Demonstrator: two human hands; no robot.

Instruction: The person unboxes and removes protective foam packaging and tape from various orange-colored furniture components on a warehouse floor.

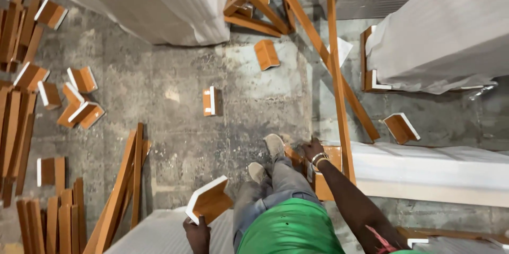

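— While the left hand sits low in view, what does it hold?
— A brown board piece with a white edge, fingers curled round its lower corner; the wrist is cut off.
— And the right hand?
— Down on an orange panel by the shoes; whether its fingers grip, I cannot tell.
— Farther off?
— Small offcuts scattered on the concrete floor, long slats leaning.

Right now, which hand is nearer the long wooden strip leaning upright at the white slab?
Right. The right hand rests on a brown piece close beside the strip; the left hand holds a corner piece, far off.
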